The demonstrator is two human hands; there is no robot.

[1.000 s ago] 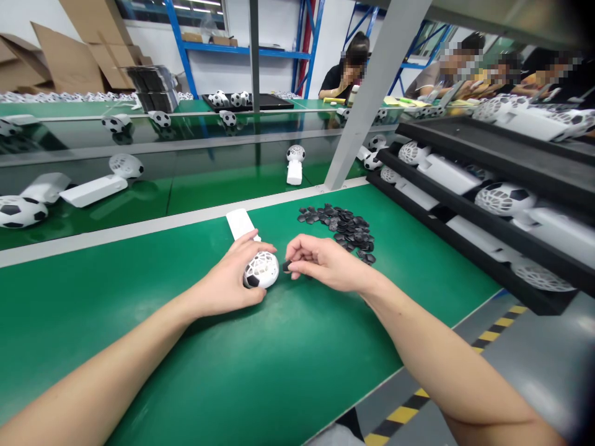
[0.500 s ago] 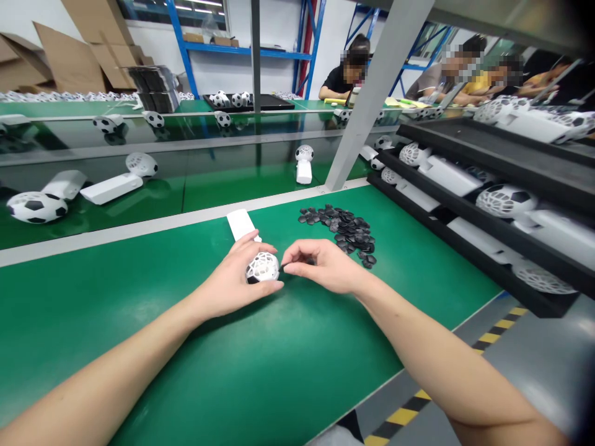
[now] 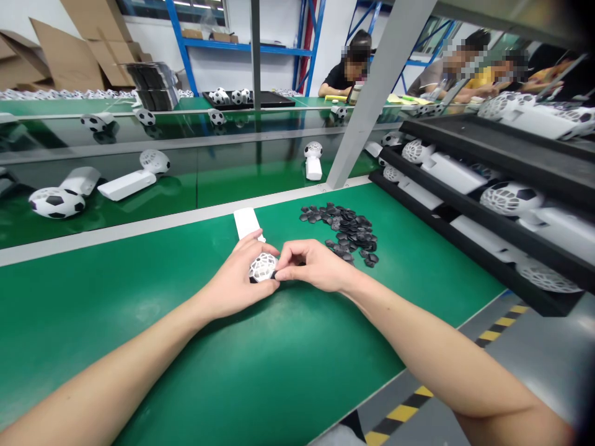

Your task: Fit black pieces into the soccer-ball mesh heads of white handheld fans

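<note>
My left hand (image 3: 232, 277) is wrapped round a soccer-ball-shaped head (image 3: 263, 266) with a white openwork grille and black patches. Its white handle (image 3: 246, 222) points away from me on the green work surface. At the ball's right side, my right hand (image 3: 309, 265) pinches a small black piece (image 3: 273, 275) against it between thumb and forefinger. Much of that piece is hidden by the fingers. Just beyond my right hand lies a loose pile of black patches (image 3: 351, 229).
Black trays (image 3: 465, 238) holding more soccer-ball units are stacked at the right. A grey post (image 3: 367, 118) rises behind the pile. Several ball units (image 3: 58, 202) lie on the green conveyor (image 3: 223, 179) beyond a pale rail. People sit working across the far side.
My right hand has moved left, bringing the black piece from beside the ball to its right edge. Units on the conveyor beyond have shifted right.
</note>
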